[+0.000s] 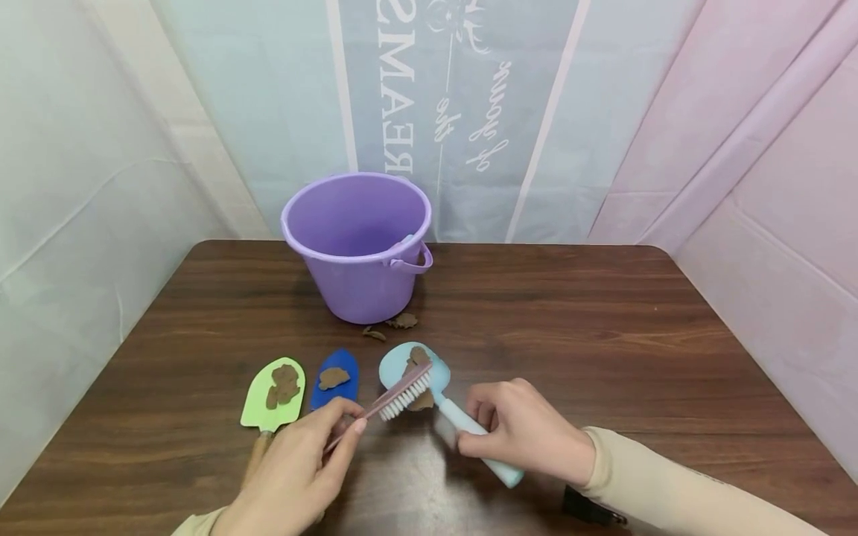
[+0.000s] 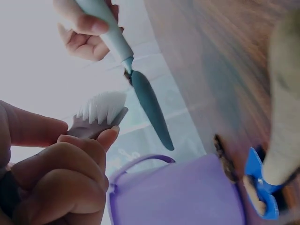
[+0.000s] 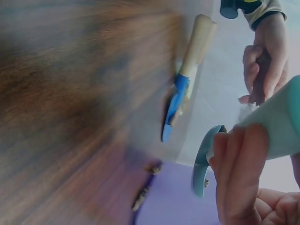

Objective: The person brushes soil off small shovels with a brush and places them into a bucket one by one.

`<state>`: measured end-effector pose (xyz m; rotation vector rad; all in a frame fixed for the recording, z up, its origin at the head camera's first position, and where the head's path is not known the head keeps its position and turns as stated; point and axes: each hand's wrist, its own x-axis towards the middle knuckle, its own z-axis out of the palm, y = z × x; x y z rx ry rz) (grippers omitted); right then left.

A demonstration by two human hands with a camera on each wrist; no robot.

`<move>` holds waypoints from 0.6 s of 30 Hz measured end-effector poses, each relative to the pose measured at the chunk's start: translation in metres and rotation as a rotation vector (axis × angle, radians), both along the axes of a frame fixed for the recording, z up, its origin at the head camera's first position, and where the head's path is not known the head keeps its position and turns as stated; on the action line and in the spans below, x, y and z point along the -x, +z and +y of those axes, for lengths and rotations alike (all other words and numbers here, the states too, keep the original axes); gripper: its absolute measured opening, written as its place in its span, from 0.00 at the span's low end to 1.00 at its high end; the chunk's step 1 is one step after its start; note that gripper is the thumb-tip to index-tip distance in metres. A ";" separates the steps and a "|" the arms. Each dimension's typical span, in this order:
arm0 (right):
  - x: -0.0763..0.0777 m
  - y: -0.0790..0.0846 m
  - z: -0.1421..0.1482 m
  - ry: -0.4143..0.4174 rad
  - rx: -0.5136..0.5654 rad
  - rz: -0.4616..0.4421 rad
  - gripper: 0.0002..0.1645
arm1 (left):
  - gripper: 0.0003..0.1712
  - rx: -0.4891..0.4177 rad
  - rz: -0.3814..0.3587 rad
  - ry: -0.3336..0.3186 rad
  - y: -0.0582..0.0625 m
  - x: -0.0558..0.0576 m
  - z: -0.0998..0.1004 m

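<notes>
My left hand (image 1: 302,454) grips a brush (image 1: 402,392) with a dull pink handle and white bristles. The brush overlaps the blade of a light blue toy shovel (image 1: 395,361) in the head view. Brown clumps (image 1: 422,403) show on that blade, partly hidden behind the brush. My right hand (image 1: 526,432) holds the shovel by its pale handle (image 1: 462,417), fingers curled round it. In the left wrist view the shovel (image 2: 149,105) is held off the table, its blade seen edge-on, with the white bristles (image 2: 103,107) close beside it.
Left of the light blue shovel lie a green shovel (image 1: 251,406) and a blue shovel (image 1: 343,359), each bearing brown pieces. A purple bucket (image 1: 362,290) stands at the back, with brown bits (image 1: 404,321) by its base. Fabric curtains (image 1: 603,112) surround the wooden table (image 1: 570,313).
</notes>
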<state>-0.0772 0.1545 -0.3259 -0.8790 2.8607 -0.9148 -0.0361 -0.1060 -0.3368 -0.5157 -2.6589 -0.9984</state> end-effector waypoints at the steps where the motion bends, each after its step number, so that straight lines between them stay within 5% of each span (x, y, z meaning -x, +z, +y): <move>1: -0.001 0.001 0.001 -0.008 0.000 -0.001 0.14 | 0.04 0.000 0.008 -0.014 0.001 0.001 0.002; 10: -0.006 0.009 0.008 -0.029 0.034 0.021 0.14 | 0.07 0.053 0.131 -0.084 0.004 0.002 0.016; 18: -0.008 0.011 0.012 -0.028 0.047 0.058 0.14 | 0.08 0.114 0.195 -0.052 0.003 0.007 0.017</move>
